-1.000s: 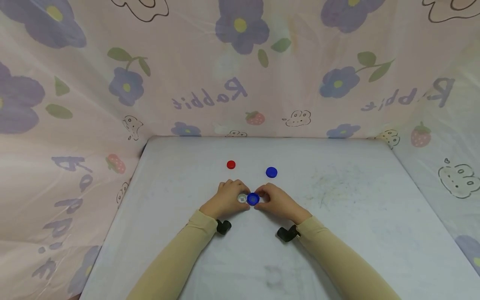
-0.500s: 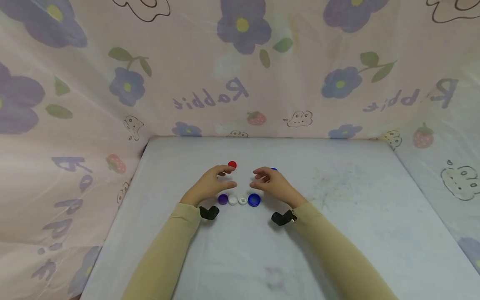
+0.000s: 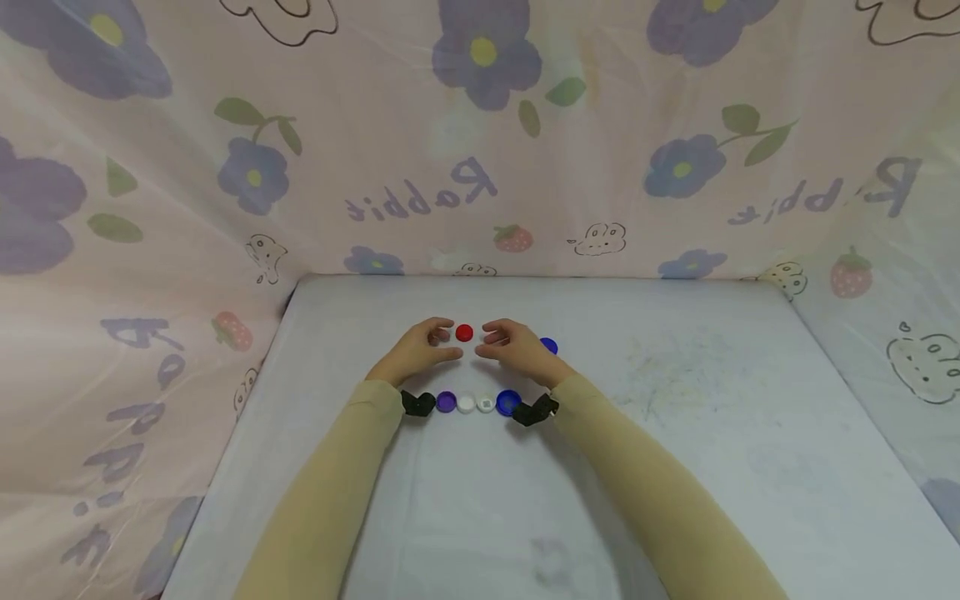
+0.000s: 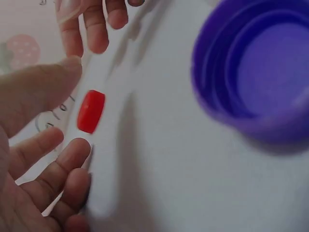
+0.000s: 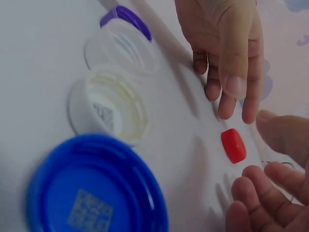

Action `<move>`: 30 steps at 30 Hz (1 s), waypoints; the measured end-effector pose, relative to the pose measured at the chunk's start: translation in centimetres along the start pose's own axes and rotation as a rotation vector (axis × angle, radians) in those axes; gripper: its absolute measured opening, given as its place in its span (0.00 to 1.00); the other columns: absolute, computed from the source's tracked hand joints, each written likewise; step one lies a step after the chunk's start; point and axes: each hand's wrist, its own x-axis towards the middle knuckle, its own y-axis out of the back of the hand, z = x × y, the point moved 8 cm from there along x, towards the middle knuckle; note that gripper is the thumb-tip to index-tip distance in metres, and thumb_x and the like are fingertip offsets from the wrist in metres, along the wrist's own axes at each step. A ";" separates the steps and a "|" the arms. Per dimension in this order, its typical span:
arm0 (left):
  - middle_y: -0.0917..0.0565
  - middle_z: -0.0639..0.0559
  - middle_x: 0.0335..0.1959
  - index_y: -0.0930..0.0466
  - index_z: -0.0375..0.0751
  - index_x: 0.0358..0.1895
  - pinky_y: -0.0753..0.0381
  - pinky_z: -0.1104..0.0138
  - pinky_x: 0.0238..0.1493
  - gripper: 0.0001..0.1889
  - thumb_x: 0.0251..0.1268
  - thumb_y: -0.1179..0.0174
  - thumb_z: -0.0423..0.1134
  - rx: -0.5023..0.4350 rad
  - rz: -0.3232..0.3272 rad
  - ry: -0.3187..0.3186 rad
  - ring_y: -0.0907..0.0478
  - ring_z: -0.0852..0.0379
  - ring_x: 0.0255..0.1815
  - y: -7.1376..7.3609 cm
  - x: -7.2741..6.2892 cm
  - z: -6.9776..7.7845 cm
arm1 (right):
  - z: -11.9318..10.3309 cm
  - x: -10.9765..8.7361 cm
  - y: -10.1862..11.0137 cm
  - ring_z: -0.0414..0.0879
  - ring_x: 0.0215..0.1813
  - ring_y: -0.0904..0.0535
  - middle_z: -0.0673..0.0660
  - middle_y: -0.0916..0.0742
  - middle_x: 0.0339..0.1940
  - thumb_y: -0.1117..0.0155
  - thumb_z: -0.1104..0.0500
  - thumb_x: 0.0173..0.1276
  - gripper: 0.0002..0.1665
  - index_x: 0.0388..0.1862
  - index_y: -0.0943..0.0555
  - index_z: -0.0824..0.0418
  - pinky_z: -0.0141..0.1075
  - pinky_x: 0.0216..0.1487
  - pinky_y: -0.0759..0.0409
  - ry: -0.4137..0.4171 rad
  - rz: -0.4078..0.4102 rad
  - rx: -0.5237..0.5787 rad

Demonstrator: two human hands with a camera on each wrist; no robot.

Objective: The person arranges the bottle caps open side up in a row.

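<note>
Between my two hands a red bottle cap (image 3: 464,332) lies on the white table, and neither hand touches it. My left hand (image 3: 415,350) is at its left with fingers loosely bent and nothing held. From the right, my right hand (image 3: 517,346) faces it in the same relaxed curve, also holding nothing. Nearer to me a row of caps lies hollow side up: a purple cap (image 3: 446,402), a white cap (image 3: 467,402), a second white cap (image 3: 486,403) with a printed code inside, and a larger blue cap (image 3: 507,402), partly covered by the right wrist's camera.
Another blue cap (image 3: 550,345) lies behind my right hand, partly hidden by it. Black cameras sit on both wrists, the left camera (image 3: 418,404) close to the purple cap. A patterned cloth (image 3: 480,208) rises behind the table and at its sides.
Both hands have left the row of caps and moved away from me to either side of the red cap. The right hand has let go of the larger blue cap.
</note>
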 end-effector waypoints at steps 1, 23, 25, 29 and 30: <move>0.23 0.49 0.56 0.33 0.46 0.68 0.34 0.53 0.62 0.36 0.56 0.29 0.49 -0.006 -0.001 0.008 0.31 0.48 0.58 -0.1 0.2 -0.2 | 0.0 0.3 -0.1 0.47 0.52 0.22 0.51 0.18 0.50 0.30 0.44 0.62 0.35 0.64 0.27 0.54 0.41 0.51 0.23 -0.003 -0.006 0.003; 0.25 0.55 0.54 0.28 0.58 0.63 0.44 0.42 0.61 0.28 0.58 0.34 0.53 0.205 -0.064 0.038 0.35 0.44 0.59 -0.7 1.0 -0.5 | 0.9 1.5 -1.5 0.46 0.54 0.26 0.46 0.16 0.47 0.30 0.48 0.62 0.32 0.64 0.25 0.51 0.45 0.61 0.33 -0.068 -0.074 0.012; 0.25 0.55 0.54 0.26 0.57 0.61 0.43 0.43 0.60 0.26 0.58 0.34 0.51 0.203 -0.064 0.041 0.35 0.43 0.58 -0.6 1.1 -0.5 | 0.9 1.6 -1.7 0.46 0.55 0.26 0.46 0.16 0.47 0.30 0.49 0.62 0.30 0.64 0.24 0.51 0.46 0.61 0.34 -0.062 -0.090 0.027; 0.25 0.54 0.52 0.23 0.57 0.57 0.42 0.45 0.60 0.22 0.59 0.34 0.48 0.209 -0.063 0.038 0.33 0.45 0.57 -0.5 1.4 -0.7 | 0.9 1.8 -2.0 0.46 0.55 0.25 0.46 0.15 0.46 0.30 0.50 0.63 0.28 0.62 0.23 0.51 0.47 0.62 0.35 -0.052 -0.118 0.029; 0.25 0.54 0.52 0.23 0.56 0.57 0.41 0.46 0.60 0.21 0.59 0.33 0.48 0.208 -0.062 0.036 0.33 0.45 0.57 -0.5 1.4 -0.7 | 0.9 1.9 -2.0 0.46 0.55 0.25 0.46 0.15 0.45 0.30 0.50 0.63 0.27 0.61 0.22 0.50 0.47 0.62 0.35 -0.049 -0.121 0.024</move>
